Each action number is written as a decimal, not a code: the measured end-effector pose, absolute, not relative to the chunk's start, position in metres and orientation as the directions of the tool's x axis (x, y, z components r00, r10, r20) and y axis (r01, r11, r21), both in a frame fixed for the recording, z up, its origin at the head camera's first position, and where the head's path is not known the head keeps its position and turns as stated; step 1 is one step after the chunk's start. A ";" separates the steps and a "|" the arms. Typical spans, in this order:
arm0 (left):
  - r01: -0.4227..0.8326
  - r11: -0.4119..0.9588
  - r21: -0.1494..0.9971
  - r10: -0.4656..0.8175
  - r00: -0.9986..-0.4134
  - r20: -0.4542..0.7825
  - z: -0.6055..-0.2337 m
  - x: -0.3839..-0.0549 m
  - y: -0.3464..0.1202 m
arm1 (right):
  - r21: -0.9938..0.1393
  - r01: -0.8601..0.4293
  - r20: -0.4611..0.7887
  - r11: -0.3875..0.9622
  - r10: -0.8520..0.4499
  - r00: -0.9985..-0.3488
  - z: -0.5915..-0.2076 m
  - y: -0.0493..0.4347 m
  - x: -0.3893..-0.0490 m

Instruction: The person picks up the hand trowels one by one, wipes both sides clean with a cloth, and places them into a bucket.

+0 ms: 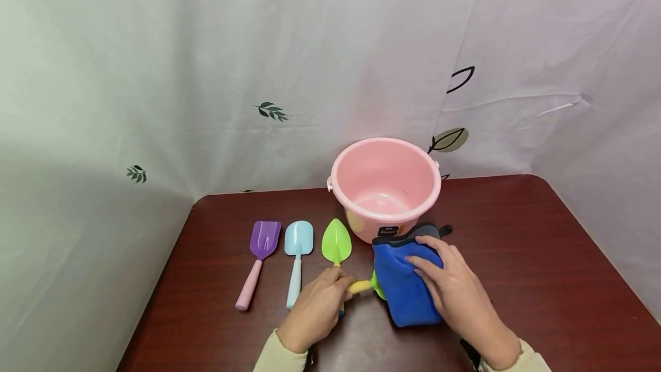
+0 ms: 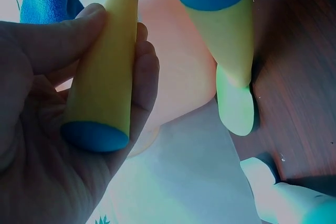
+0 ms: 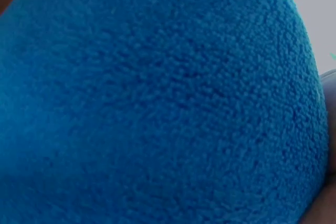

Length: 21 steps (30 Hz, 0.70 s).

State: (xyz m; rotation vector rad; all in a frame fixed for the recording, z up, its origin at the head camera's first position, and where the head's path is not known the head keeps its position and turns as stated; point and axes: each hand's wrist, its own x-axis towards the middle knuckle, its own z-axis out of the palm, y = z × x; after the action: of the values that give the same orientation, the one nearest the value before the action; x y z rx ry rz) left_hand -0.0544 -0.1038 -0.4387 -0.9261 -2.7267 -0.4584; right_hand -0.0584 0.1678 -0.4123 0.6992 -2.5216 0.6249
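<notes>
My left hand (image 1: 318, 305) grips the yellow handle (image 2: 105, 66) of a small garden tool, its blue butt end toward the left wrist camera. The tool's green head (image 1: 377, 287) shows only at one edge; a blue fuzzy cloth (image 1: 413, 297) covers the rest. My right hand (image 1: 459, 289) holds this cloth, thumb and fingers pinching its upper part. The cloth has a dark grey lining and a black loop, and it fills the right wrist view. Beneath my left hand lies a green trowel (image 1: 337, 241), its yellow handle partly hidden.
A pink bucket (image 1: 356, 209) stands at the back of the dark red table (image 1: 547, 268), just behind the cloth. Left of the green trowel lie a light blue shovel (image 1: 299, 238) and a purple shovel (image 1: 265, 239) with a pink handle. Patterned fabric (image 1: 310, 73) hangs around the table.
</notes>
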 end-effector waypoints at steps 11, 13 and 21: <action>0.615 0.754 0.229 0.546 -0.782 0.301 -0.439 -0.055 -0.103 | -0.290 -0.601 0.511 0.745 -0.411 -0.755 -0.422 0.154 -0.058; 0.614 0.755 0.230 0.546 -0.783 0.299 -0.438 -0.055 -0.103 | -0.285 -0.603 0.502 0.746 -0.420 -0.756 -0.424 0.152 -0.058; 0.630 0.755 0.185 0.558 -0.764 0.325 -0.438 -0.055 -0.102 | -0.266 -0.608 0.454 0.748 -0.459 -0.763 -0.429 0.145 -0.057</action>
State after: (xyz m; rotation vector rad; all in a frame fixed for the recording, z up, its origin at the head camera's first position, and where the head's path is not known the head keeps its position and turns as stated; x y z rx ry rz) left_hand -0.0551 -0.1022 -0.4382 -0.9311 -2.7029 -0.4162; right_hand -0.0575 0.1446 -0.4286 0.8209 -2.5858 0.5739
